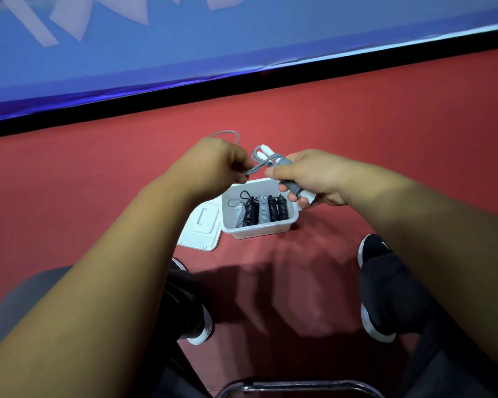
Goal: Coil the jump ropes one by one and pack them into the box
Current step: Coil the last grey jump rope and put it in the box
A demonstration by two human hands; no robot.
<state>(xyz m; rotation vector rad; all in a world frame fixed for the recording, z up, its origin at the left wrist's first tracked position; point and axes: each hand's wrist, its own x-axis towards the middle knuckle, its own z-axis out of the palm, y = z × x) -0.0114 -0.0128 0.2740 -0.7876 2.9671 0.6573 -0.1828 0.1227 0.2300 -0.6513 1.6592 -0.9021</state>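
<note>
Two hands share one grey jump rope point(266, 161), held in the air directly above the white box point(259, 229). I have the right hand point(314, 176) wrapped round the wound part of the rope, fingers curled under the turns so that the coil cannot spring apart. The white handles point(266, 149) stick out of the far end of this grip and serve, I judge, as the core on which the cord is wound.

The left hand point(213, 165) pinches the free strand just to the left of that grip, fingers closed on the cord. The short taut run between the two hands gives the tension that a tight turn needs. Beyond the left-hand pinch a slack loop point(227, 133) of the same cord rises, so some length is, I judge, not yet wound on.

Below the right-hand grip the box stands open on the red floor point(357, 124). Several coiled ropes point(260, 209), black and grey, lie side by side in it. The work is done over the box, I take it, so that the finished bundle has only to go straight down.

The lid point(200, 225) lies flat on the floor below the left-hand pinch, out of the drop path. I cannot tell whether it touches the box or lies just beside it. Nearer to me than the grip, black shoes point(374, 248) rest on the floor.
</note>
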